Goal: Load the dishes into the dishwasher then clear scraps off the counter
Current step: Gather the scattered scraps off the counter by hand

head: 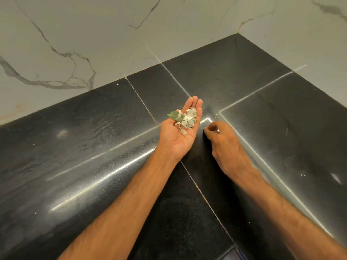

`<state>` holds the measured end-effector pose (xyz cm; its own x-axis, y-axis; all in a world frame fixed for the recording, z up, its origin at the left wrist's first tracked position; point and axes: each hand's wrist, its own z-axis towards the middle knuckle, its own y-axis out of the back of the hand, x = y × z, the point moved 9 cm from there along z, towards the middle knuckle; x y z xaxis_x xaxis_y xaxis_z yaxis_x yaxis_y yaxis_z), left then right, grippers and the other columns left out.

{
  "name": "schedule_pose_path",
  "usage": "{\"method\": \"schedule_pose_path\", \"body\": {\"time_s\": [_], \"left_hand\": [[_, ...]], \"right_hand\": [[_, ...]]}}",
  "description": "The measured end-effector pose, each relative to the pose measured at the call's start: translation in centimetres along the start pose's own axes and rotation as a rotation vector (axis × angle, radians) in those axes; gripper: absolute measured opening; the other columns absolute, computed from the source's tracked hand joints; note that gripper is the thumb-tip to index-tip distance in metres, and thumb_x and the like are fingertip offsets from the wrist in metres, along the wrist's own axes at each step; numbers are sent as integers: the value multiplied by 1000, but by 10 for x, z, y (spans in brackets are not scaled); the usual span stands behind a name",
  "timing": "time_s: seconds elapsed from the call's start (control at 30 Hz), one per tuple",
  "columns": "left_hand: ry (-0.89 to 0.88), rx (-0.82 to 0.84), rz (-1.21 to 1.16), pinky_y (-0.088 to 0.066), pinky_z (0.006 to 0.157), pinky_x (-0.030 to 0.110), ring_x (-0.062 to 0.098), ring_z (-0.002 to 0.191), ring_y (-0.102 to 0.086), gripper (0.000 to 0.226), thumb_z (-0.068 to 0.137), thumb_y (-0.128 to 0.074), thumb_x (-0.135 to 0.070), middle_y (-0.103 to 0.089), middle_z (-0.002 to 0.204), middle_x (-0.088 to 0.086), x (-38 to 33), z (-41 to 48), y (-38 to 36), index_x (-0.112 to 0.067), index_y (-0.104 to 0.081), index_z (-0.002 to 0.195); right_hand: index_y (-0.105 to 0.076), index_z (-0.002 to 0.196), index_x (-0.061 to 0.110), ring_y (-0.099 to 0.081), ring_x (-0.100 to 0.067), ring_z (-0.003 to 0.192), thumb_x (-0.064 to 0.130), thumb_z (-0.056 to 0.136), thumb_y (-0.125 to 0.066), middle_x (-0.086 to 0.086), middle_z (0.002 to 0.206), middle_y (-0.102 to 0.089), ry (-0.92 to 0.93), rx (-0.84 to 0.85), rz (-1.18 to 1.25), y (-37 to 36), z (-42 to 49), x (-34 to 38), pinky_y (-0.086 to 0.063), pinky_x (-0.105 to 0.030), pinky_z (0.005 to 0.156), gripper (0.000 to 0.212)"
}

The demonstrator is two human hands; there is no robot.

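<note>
My left hand (181, 126) is held palm up over the black counter (93, 147), fingers straight. On its palm lies a small heap of scraps (187, 119): white flakes and a green leaf (173, 115). Just to the right, my right hand (223, 141) is palm down on the counter with its fingers curled. Its fingertips pinch a small white scrap (217, 130) at the counter surface. No dishes and no dishwasher are in view.
The counter is an L-shaped corner of polished black stone against white marble walls (112, 34). Tiny white specks lie scattered on it, for example a speck (117, 84) near the back wall and another speck (302, 175) on the right.
</note>
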<state>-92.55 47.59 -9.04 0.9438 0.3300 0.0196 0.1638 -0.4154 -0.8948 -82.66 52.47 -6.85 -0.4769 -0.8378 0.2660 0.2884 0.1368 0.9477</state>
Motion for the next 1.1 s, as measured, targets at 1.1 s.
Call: {"method": "schedule_pose_path", "body": {"time_s": [1.1], "left_hand": [[142,-53,156,-49,105,42,35,123,-62,42,103,-35,-12,-64,133,20,82,-121,54,6,-58,133]], "right_hand": [[-81,93,8,-77,-22,80,-1,81,-81,-6,81,-79,-650,-182,1073,107,-154,25,-62,-30,78,15]]}}
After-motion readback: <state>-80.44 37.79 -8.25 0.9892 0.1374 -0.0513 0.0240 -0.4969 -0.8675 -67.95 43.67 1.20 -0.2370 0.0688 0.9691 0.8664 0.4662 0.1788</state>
